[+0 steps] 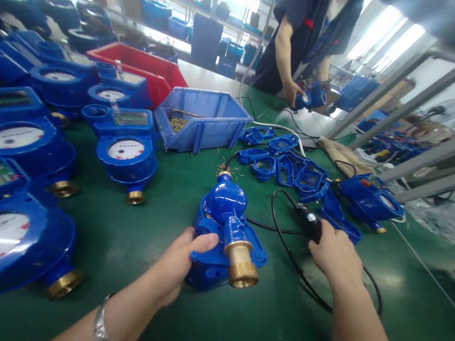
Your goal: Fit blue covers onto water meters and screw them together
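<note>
In front of me a blue water meter (228, 201) lies on the green tabletop with its underside up and its threaded brass end toward me. My left hand (184, 258) grips its left side, the thumb over the blue casing. My right hand (336, 254) is closed around a black electric screwdriver (310, 224), whose cord loops over the table. The tool is to the right of the meter, apart from it. Small brass screws (224, 168) lie scattered just beyond the meter's far end.
Several finished-looking water meters (126, 151) stand at left. A blue bin (208, 122) holds small screws, with a red bin (140, 64) behind. Blue plastic frames (282, 157) are piled at right, near another meter (371, 198). Across the table a person (298, 42) handles a meter.
</note>
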A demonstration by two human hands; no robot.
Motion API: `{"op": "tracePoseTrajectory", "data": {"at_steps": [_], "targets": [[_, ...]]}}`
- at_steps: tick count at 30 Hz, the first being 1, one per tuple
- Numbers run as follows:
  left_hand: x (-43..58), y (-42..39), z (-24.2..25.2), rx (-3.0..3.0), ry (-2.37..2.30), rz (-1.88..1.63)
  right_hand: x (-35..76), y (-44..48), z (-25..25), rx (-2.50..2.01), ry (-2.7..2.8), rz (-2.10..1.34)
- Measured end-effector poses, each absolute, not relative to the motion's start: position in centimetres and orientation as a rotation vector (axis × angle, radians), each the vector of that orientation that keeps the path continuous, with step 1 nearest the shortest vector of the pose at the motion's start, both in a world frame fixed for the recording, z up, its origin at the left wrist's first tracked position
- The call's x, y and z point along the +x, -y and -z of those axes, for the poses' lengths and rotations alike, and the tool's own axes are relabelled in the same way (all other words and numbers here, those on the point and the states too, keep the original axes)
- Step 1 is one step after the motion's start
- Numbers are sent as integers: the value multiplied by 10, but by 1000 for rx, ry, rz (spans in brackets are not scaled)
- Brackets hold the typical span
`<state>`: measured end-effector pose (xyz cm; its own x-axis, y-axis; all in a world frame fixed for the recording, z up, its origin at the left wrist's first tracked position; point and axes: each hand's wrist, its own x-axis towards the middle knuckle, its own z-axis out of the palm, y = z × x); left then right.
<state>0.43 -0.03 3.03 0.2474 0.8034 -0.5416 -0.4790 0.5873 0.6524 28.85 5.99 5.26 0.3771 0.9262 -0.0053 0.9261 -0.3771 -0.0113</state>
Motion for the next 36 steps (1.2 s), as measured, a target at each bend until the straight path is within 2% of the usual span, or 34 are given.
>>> {"op": "tracePoseTrajectory", "data": {"at_steps": [5,9,11,14,17,20,25,36], "targets": [[7,4,-32,372,-946,-813,310,-56,-42,-2664,1710,-145],[5,1,-33,376,-957,-770,322,-55,-57,-2544,1610,-203],[4,0,-32,384,-945,-764,320,-54,-78,-2245,1498,-284],[3,1,-29,394,-925,-755,301,-48,-119,-1438,1204,-432],[2,2,-28,408,-931,-749,270,-44,-152,-1089,1182,-491],[3,3,-28,408,-927,-769,241,-47,-164,-1035,1174,-521],[6,3,-30,386,-890,-780,204,-65,-154,-837,1228,-754],[3,1,-30,410,-934,-769,172,-91,-116,-936,1351,-1187]]}}
